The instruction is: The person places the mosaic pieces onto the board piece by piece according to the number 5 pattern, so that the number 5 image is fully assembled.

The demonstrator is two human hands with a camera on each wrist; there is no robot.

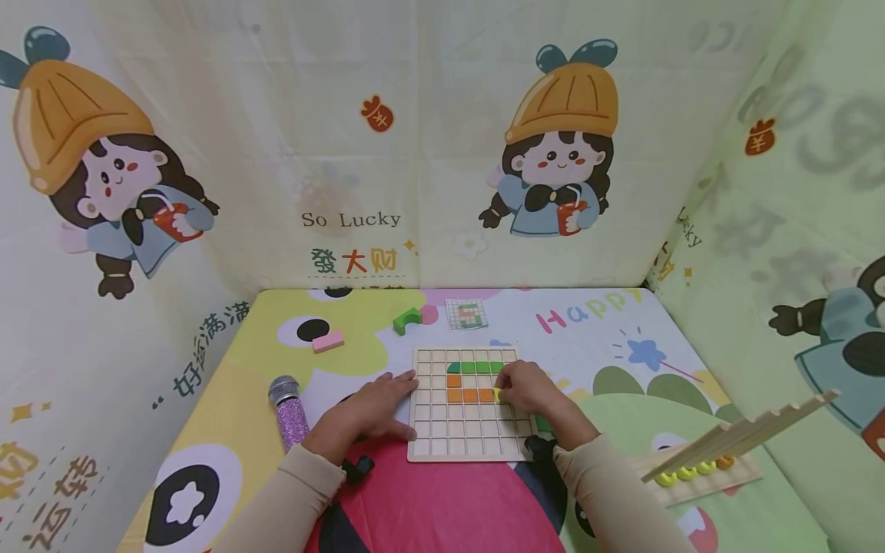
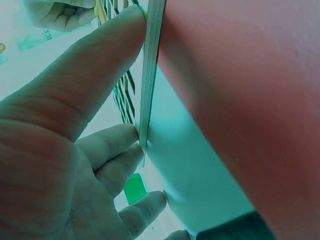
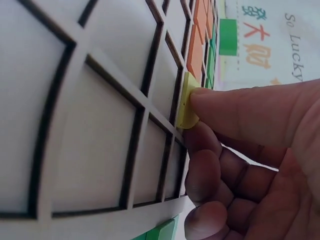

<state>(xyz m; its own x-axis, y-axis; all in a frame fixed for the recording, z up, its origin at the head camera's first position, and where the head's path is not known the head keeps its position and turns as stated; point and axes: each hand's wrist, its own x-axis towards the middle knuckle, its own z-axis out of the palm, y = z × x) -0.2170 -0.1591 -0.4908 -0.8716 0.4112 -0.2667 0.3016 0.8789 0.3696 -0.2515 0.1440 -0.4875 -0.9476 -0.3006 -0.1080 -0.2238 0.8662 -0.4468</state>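
Note:
A wooden grid board (image 1: 463, 447) lies on the patterned table. Green tiles (image 1: 485, 368) line one of its upper rows, and orange tiles (image 1: 471, 395) sit to the left and below them. At the right end of the lower orange row, my right hand (image 1: 535, 393) pinches a small yellow tile (image 3: 187, 103) between thumb and fingers, against the grid. My left hand (image 1: 369, 408) rests at the board's left edge, fingers spread and fairly straight; in the left wrist view its thumb (image 2: 95, 65) touches the rim.
Behind the board lie a small pattern card (image 1: 466, 314), a green arched block (image 1: 407, 321) and a pink block (image 1: 328, 342). A glittery purple microphone (image 1: 293, 422) is on the left. On the right stands a wooden rack (image 1: 743, 436) with several rings. A green block (image 1: 544, 425) touches or nears the board's right side.

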